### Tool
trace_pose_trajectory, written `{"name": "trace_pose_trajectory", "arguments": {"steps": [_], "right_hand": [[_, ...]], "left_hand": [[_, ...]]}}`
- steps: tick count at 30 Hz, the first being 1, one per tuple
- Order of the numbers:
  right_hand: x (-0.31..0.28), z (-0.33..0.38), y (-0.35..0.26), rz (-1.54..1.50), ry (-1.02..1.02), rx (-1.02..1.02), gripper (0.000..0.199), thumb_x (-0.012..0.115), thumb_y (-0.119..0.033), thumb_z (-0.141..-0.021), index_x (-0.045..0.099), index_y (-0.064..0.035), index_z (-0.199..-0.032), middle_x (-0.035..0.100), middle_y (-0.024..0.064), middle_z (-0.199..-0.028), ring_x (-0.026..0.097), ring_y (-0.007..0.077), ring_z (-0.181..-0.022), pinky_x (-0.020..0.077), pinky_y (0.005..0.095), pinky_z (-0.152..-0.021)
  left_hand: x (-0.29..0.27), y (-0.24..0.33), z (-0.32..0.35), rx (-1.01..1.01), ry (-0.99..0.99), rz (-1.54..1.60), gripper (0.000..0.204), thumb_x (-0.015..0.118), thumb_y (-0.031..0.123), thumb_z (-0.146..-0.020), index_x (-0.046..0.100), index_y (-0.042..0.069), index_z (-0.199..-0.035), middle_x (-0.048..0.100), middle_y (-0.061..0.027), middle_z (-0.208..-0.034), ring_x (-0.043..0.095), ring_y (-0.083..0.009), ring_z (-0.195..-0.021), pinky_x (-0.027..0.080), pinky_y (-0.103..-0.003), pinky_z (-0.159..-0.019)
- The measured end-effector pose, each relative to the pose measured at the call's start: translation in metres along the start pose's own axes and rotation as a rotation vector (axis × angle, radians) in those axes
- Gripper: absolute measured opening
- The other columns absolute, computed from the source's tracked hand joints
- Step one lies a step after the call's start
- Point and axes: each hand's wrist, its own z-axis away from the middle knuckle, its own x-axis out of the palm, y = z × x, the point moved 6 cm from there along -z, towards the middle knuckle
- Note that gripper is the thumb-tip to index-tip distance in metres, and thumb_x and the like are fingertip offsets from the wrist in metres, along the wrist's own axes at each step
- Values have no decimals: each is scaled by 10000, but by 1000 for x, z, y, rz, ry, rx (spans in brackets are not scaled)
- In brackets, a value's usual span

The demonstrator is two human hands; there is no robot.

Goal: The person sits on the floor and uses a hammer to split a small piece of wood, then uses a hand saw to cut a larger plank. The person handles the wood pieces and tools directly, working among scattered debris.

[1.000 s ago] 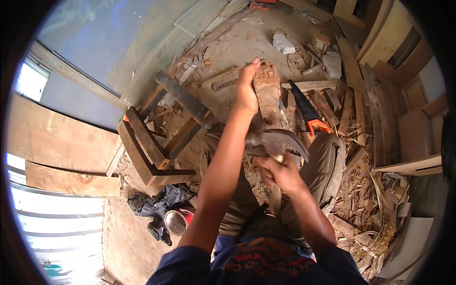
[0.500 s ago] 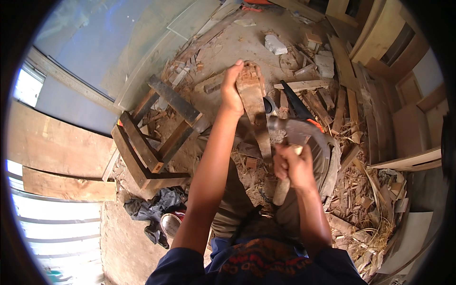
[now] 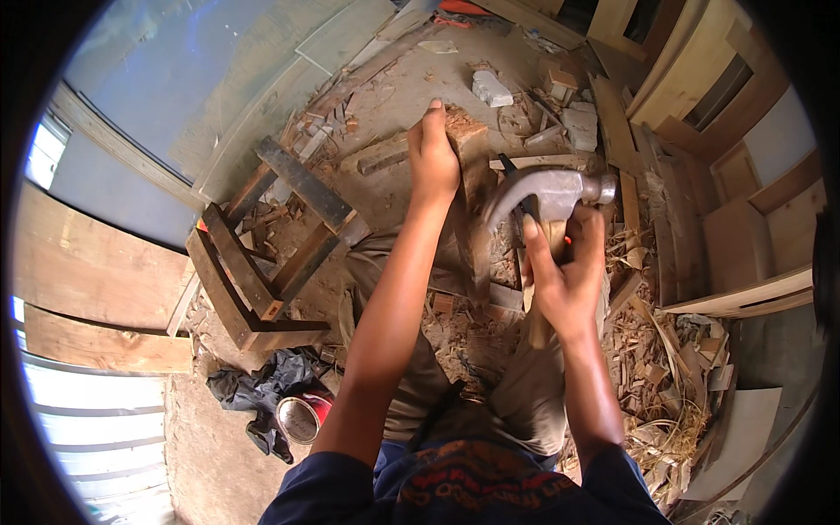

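Note:
My left hand (image 3: pixel 435 166) is wrapped round the upper end of a rough brown piece of wood (image 3: pixel 473 179), which slants down toward the space between my knees. In my right hand (image 3: pixel 569 276) is a claw hammer (image 3: pixel 553 190) with a grey metal head and a wooden handle. Its claw curves left toward the wood and its striking face points right. A small gap shows between the claw tip and the wood. Behind the hammer, a dark tool with a black blade-like part (image 3: pixel 507 164) is mostly hidden.
Left of my arm stands a dark wooden frame (image 3: pixel 306 184). A black plastic bag (image 3: pixel 262 381) and an open can (image 3: pixel 298 420) lie below it. Wood chips and offcuts (image 3: pixel 652 376) cover the ground on the right. Ahead lies a pale block (image 3: pixel 492 88); wooden panels (image 3: pixel 744 201) lean at right.
The hammer has risen and turned, its head now higher with the claw toward the wood. My left hand has rolled round the wood, turning it so another side faces me.

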Motion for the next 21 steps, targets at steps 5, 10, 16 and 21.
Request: {"name": "trace_pose_trajectory", "arguments": {"steps": [5, 10, 16, 21], "right_hand": [[15, -24, -6, 265, 12, -183, 543, 688, -70, -886, 314, 75, -1253, 686, 267, -1003, 706, 368, -873, 537, 401, -716], [33, -23, 10, 383, -107, -253, 556, 677, -100, -889, 299, 145, -1214, 684, 289, -867, 659, 488, -740, 523, 486, -607], [55, -19, 41, 415, -115, -246, 363, 644, -11, -893, 502, 1, -1226, 681, 240, -1015, 670, 445, -942, 523, 465, -760], [61, -12, 75, 347, -62, -165, 317, 654, -62, -897, 546, -22, -1193, 673, 236, -1036, 659, 448, -925, 520, 465, -736]], "left_hand": [[0, 1, -1, 40, 66, -148, 479, 453, 372, -1004, 425, 13, -688, 405, 14, -641, 364, -125, -666, 343, -346, -624], [-3, -4, -13, 80, 74, -159, 491, 445, 377, -1003, 415, 7, -682, 387, 2, -621, 356, -132, -649, 339, -352, -613], [-10, -11, -29, 63, 87, -157, 496, 432, 356, -1002, 446, -26, -688, 438, -21, -614, 377, -139, -642, 342, -363, -604], [-16, -15, -39, 26, 96, -95, 473, 448, 345, -991, 487, -6, -676, 489, -7, -626, 410, -132, -640, 361, -354, -614]]}}
